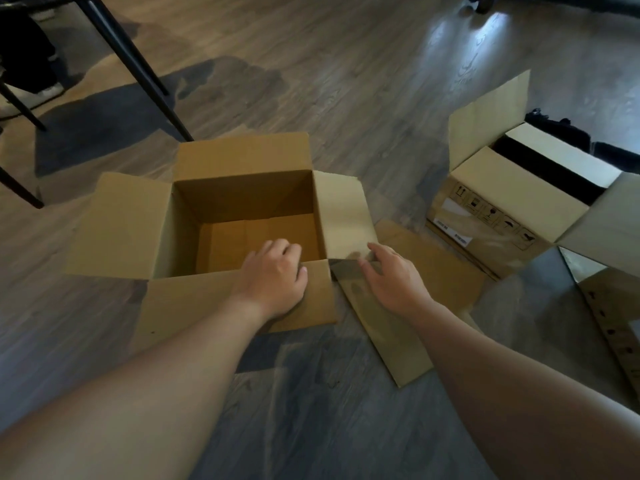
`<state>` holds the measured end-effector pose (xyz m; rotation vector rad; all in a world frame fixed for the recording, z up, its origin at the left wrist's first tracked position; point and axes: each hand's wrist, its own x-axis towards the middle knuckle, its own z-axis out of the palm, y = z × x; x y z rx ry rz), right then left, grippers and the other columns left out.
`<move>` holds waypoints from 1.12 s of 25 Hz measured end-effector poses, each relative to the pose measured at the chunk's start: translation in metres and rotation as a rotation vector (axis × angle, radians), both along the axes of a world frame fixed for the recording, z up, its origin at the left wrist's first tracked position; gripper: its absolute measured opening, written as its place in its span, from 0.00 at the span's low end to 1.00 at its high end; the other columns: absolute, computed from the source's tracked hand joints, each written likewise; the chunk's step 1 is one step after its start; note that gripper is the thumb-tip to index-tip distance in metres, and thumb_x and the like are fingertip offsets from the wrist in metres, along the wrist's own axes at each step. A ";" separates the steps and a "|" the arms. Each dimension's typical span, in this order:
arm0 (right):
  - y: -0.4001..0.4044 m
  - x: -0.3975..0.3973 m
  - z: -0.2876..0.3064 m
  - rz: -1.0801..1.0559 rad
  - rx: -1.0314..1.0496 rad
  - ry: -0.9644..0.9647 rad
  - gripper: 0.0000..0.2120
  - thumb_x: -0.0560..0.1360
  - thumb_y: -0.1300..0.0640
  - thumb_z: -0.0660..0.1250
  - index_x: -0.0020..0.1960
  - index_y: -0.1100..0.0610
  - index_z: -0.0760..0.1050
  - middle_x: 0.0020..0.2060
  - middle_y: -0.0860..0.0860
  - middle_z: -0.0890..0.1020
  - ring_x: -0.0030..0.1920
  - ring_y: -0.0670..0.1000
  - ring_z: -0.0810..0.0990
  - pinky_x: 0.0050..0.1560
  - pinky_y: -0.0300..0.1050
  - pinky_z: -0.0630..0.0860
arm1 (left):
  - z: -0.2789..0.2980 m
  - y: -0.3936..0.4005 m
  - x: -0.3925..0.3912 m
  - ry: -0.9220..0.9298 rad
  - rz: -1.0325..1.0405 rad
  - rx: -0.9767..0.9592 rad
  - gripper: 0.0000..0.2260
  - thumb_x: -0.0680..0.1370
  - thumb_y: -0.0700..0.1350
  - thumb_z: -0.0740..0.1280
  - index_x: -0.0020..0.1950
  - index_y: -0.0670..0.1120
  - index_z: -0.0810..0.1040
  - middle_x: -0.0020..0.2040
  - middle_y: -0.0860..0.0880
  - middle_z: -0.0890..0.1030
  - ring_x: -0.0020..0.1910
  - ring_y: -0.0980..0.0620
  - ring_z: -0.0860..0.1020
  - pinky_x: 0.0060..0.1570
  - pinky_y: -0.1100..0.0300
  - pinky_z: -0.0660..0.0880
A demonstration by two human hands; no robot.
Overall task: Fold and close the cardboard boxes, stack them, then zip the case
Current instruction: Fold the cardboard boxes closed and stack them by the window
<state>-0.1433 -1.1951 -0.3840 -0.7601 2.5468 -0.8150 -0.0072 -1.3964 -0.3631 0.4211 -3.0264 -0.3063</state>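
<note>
here, the open box sits on the wood floor right in front of both hands, its four flaps spread outward and its inside bare. the left hand rests on the near flap, fingers curled over the box's near rim with the fingertips dipping inside, so it grips that edge. the right hand lies just right of it, fingers loosely bent and touching the near corner of the right flap; whether it pinches the flap or only rests on it cannot be told. under and beyond the right hand a flat sheet of cardboard lies on the floor. further right of that hand stands a second box, paler, with printed symbols and labels on its side, its flaps partly folded over a dark inside. a third piece of cardboard shows at the far right edge. well beyond the left hand, dark chair legs stand on the floor.
</note>
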 end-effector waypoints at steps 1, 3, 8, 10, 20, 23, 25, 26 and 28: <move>0.013 -0.006 -0.004 -0.030 0.028 -0.011 0.27 0.83 0.41 0.56 0.78 0.51 0.64 0.73 0.50 0.72 0.72 0.55 0.71 0.66 0.51 0.69 | -0.001 0.013 -0.011 0.029 -0.071 -0.030 0.14 0.80 0.53 0.57 0.57 0.48 0.76 0.52 0.50 0.76 0.51 0.51 0.74 0.48 0.54 0.75; 0.039 -0.018 -0.012 -0.104 0.089 -0.029 0.28 0.83 0.39 0.55 0.78 0.52 0.63 0.73 0.52 0.72 0.72 0.56 0.71 0.66 0.52 0.70 | -0.002 0.041 -0.032 0.069 -0.173 -0.090 0.11 0.79 0.51 0.59 0.52 0.48 0.77 0.49 0.50 0.76 0.47 0.51 0.73 0.44 0.56 0.73; 0.096 -0.027 -0.028 -0.222 0.273 -0.121 0.28 0.82 0.39 0.56 0.75 0.56 0.66 0.68 0.56 0.74 0.66 0.59 0.74 0.60 0.55 0.74 | -0.015 0.086 -0.072 -0.070 -0.304 -0.092 0.07 0.79 0.45 0.60 0.46 0.45 0.75 0.47 0.47 0.74 0.48 0.47 0.72 0.43 0.54 0.70; 0.116 -0.024 -0.033 -0.271 0.351 -0.192 0.25 0.81 0.41 0.58 0.71 0.55 0.69 0.64 0.55 0.75 0.62 0.59 0.76 0.58 0.55 0.76 | -0.022 0.096 -0.081 -0.232 -0.270 -0.045 0.05 0.79 0.45 0.59 0.45 0.46 0.73 0.48 0.47 0.73 0.49 0.47 0.71 0.44 0.53 0.69; 0.155 0.012 -0.068 -0.458 0.401 -0.325 0.12 0.73 0.52 0.58 0.53 0.56 0.72 0.51 0.55 0.78 0.54 0.61 0.77 0.54 0.54 0.78 | -0.067 0.118 -0.153 -0.724 -0.033 -0.060 0.10 0.77 0.43 0.62 0.57 0.43 0.74 0.70 0.37 0.68 0.66 0.37 0.69 0.56 0.43 0.75; 0.154 0.006 -0.072 -0.483 0.370 -0.313 0.11 0.74 0.51 0.61 0.53 0.55 0.70 0.50 0.52 0.73 0.58 0.61 0.74 0.57 0.54 0.76 | -0.084 0.116 -0.169 -0.793 0.060 -0.056 0.29 0.78 0.38 0.59 0.79 0.37 0.54 0.79 0.31 0.46 0.77 0.30 0.51 0.68 0.36 0.66; 0.153 0.002 -0.075 -0.488 0.330 -0.325 0.11 0.73 0.50 0.62 0.53 0.53 0.70 0.51 0.50 0.71 0.60 0.60 0.73 0.60 0.58 0.74 | -0.091 0.110 -0.180 -0.813 0.134 -0.008 0.34 0.79 0.39 0.60 0.80 0.38 0.45 0.79 0.31 0.43 0.77 0.30 0.47 0.71 0.36 0.62; 0.151 -0.001 -0.077 -0.494 0.315 -0.344 0.13 0.73 0.49 0.63 0.55 0.52 0.70 0.54 0.50 0.71 0.62 0.60 0.72 0.62 0.60 0.73 | -0.093 0.106 -0.183 -0.813 0.173 0.026 0.36 0.80 0.42 0.62 0.81 0.39 0.43 0.79 0.32 0.44 0.77 0.30 0.47 0.72 0.37 0.62; 0.150 -0.011 -0.081 -0.481 0.306 -0.387 0.22 0.72 0.47 0.65 0.64 0.52 0.70 0.66 0.51 0.69 0.71 0.60 0.66 0.66 0.64 0.68 | -0.098 0.098 -0.187 -0.794 0.219 0.105 0.39 0.80 0.45 0.65 0.81 0.40 0.42 0.80 0.35 0.47 0.78 0.33 0.51 0.72 0.39 0.62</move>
